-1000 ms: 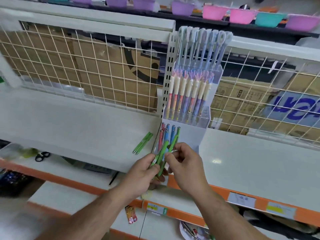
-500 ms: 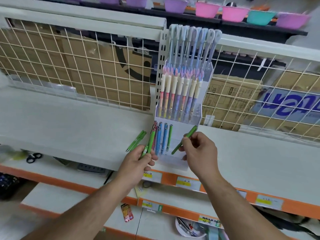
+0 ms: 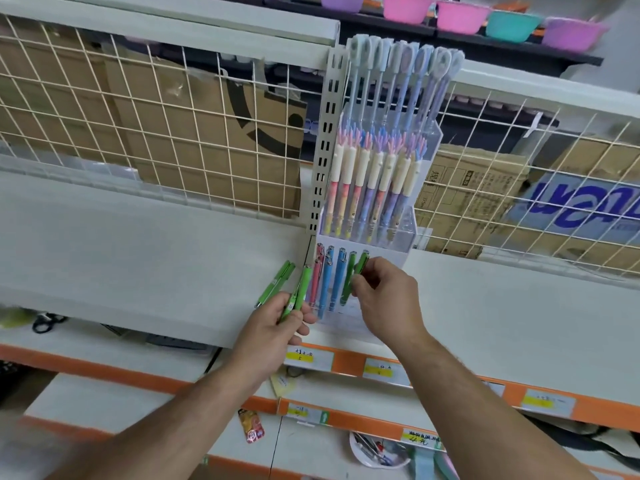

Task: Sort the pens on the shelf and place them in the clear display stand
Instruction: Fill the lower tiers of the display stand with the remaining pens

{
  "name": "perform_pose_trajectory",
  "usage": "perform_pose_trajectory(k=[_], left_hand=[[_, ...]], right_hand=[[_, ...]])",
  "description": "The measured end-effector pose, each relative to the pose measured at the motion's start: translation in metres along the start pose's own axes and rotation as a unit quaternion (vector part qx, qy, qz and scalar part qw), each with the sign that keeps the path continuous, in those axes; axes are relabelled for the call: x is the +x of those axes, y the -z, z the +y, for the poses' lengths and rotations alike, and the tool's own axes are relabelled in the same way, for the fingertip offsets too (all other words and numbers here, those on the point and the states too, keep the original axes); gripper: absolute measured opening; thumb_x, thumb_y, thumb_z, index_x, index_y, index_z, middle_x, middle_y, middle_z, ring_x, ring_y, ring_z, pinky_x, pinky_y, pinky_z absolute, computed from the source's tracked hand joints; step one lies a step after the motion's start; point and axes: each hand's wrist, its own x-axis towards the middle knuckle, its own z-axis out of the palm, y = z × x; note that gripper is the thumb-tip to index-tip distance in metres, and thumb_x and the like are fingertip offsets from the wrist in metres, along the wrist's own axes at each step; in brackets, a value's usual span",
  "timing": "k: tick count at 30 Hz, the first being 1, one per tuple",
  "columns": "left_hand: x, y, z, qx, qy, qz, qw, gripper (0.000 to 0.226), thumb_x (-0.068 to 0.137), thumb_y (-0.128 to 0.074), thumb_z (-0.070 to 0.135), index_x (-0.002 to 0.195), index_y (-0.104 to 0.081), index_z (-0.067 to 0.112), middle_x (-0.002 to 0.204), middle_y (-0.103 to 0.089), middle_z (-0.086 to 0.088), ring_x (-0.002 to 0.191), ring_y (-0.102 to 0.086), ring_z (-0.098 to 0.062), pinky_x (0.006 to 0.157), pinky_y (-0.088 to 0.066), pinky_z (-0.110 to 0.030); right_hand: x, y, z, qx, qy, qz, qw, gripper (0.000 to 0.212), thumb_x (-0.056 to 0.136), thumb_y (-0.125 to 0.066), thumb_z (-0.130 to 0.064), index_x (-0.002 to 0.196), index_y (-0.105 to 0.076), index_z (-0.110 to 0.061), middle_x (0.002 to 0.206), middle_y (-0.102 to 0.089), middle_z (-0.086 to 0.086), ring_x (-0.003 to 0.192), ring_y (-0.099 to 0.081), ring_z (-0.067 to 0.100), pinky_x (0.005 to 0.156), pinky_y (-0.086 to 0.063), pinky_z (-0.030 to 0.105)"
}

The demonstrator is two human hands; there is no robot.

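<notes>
Both hands on green pens at the clear display stand (image 3: 396,251)

Left to right we see: scissors (image 3: 45,322) on the lower shelf, far left; loose green pens (image 3: 275,287) lying on the white shelf (image 3: 138,258), just left of the stand; left hand (image 3: 277,329) curled round a held green pen (image 3: 300,289), pointing up beside the stand's left edge, and we can't tell if it's one pen or two; in the stand's front tier pink pens (image 3: 318,271), blue pens (image 3: 334,278) and a slotted green pen (image 3: 349,275), all upright; right hand (image 3: 384,299) pinches a pinched green pen (image 3: 363,263) just right of the slotted one, its lower end hidden by fingers, so we can't tell if it's seated; pastel pens (image 3: 367,188) fill the tiers behind; wire grid (image 3: 519,188) further right
</notes>
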Motion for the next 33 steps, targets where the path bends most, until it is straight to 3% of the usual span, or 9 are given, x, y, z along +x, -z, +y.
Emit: perform_pose_trajectory(k=[8, 14, 16, 18, 21, 25, 28, 30, 33], left_hand=[[0.002, 0.007, -0.001, -0.015, 0.002, -0.014, 1.000, 0.023, 0.101, -0.046, 0.005, 0.098, -0.064, 0.019, 0.095, -0.074, -0.001, 0.082, -0.064, -0.012, 0.076, -0.054, -0.033], [-0.001, 0.007, 0.001, -0.018, 0.000, -0.036, 0.999, 0.020, 0.100, -0.050, 0.006, 0.100, -0.066, 0.018, 0.089, -0.073, -0.003, 0.079, -0.066, -0.012, 0.076, -0.055, -0.032], [-0.003, 0.005, 0.004, -0.028, 0.001, -0.042, 0.999, 0.020, 0.099, -0.050, 0.004, 0.100, -0.066, 0.016, 0.087, -0.073, -0.005, 0.076, -0.064, -0.012, 0.069, -0.055, -0.029], [-0.004, 0.002, 0.004, -0.037, -0.004, -0.048, 0.998, 0.019, 0.098, -0.051, 0.002, 0.100, -0.066, 0.013, 0.085, -0.071, -0.007, 0.072, -0.061, -0.012, 0.060, -0.051, -0.027], [-0.007, -0.004, 0.004, -0.043, -0.013, -0.071, 0.996, 0.019, 0.098, -0.052, 0.002, 0.100, -0.066, 0.014, 0.080, -0.070, -0.006, 0.067, -0.057, -0.011, 0.054, -0.043, -0.020], [-0.010, -0.010, 0.006, -0.056, -0.012, -0.094, 0.994, 0.019, 0.099, -0.052, 0.002, 0.100, -0.066, 0.015, 0.075, -0.068, 0.002, 0.065, -0.059, -0.003, 0.058, -0.044, -0.017], [-0.010, -0.009, 0.006, -0.031, -0.017, -0.096, 0.995, 0.020, 0.099, -0.051, 0.003, 0.101, -0.067, 0.016, 0.082, -0.069, -0.004, 0.067, -0.059, -0.002, 0.060, -0.046, -0.017], [-0.011, -0.008, 0.006, -0.023, -0.018, -0.096, 0.995, 0.020, 0.099, -0.052, 0.004, 0.101, -0.067, 0.018, 0.085, -0.070, -0.007, 0.067, -0.058, -0.002, 0.060, -0.045, -0.018], [-0.014, -0.008, 0.007, -0.016, -0.016, -0.101, 0.995, 0.022, 0.100, -0.051, 0.005, 0.102, -0.067, 0.020, 0.082, -0.071, 0.000, 0.063, -0.056, 0.003, 0.057, -0.043, -0.014]], right_hand=[[-0.002, -0.010, 0.002, -0.123, 0.017, -0.020, 0.992, 0.012, 0.096, -0.062, -0.024, 0.094, -0.068, -0.014, 0.085, -0.072, 0.001, 0.070, -0.061, 0.020, 0.061, -0.049, 0.029], [-0.008, -0.007, 0.000, -0.145, -0.026, -0.009, 0.989, 0.022, 0.093, -0.064, -0.038, 0.078, -0.064, -0.021, 0.069, -0.064, -0.010, 0.065, -0.060, 0.013, 0.059, -0.046, 0.028], [-0.015, -0.005, 0.000, -0.116, -0.030, -0.013, 0.993, 0.026, 0.091, -0.065, -0.037, 0.070, -0.061, -0.022, 0.063, -0.062, -0.009, 0.060, -0.057, 0.007, 0.056, -0.044, 0.027], [-0.026, -0.004, -0.002, -0.014, -0.021, -0.049, 0.998, 0.024, 0.088, -0.068, -0.028, 0.067, -0.062, -0.020, 0.057, -0.058, -0.010, 0.054, -0.051, 0.004, 0.056, -0.041, 0.021], [-0.043, -0.005, -0.009, 0.133, -0.006, -0.122, 0.984, 0.012, 0.088, -0.073, -0.017, 0.077, -0.069, -0.013, 0.059, -0.056, -0.010, 0.055, -0.046, 0.004, 0.056, -0.039, 0.017], [-0.047, -0.009, -0.009, 0.144, 0.015, -0.119, 0.982, 0.017, 0.088, -0.073, -0.018, 0.074, -0.064, -0.012, 0.059, -0.055, -0.006, 0.057, -0.048, 0.011, 0.057, -0.043, 0.032], [-0.046, -0.007, -0.007, 0.159, -0.004, -0.103, 0.982, 0.021, 0.088, -0.074, -0.018, 0.072, -0.062, -0.012, 0.058, -0.053, -0.004, 0.057, -0.050, 0.015, 0.058, -0.047, 0.039], [-0.048, -0.004, -0.008, 0.169, -0.007, -0.109, 0.980, 0.018, 0.088, -0.073, -0.016, 0.075, -0.064, -0.008, 0.060, -0.057, 0.004, 0.056, -0.053, 0.015, 0.058, -0.049, 0.037], [-0.049, -0.002, -0.011, 0.190, -0.020, -0.117, 0.975, 0.012, 0.090, -0.071, -0.010, 0.080, -0.066, -0.004, 0.063, -0.061, 0.007, 0.055, -0.057, 0.016, 0.052, -0.046, 0.023]])
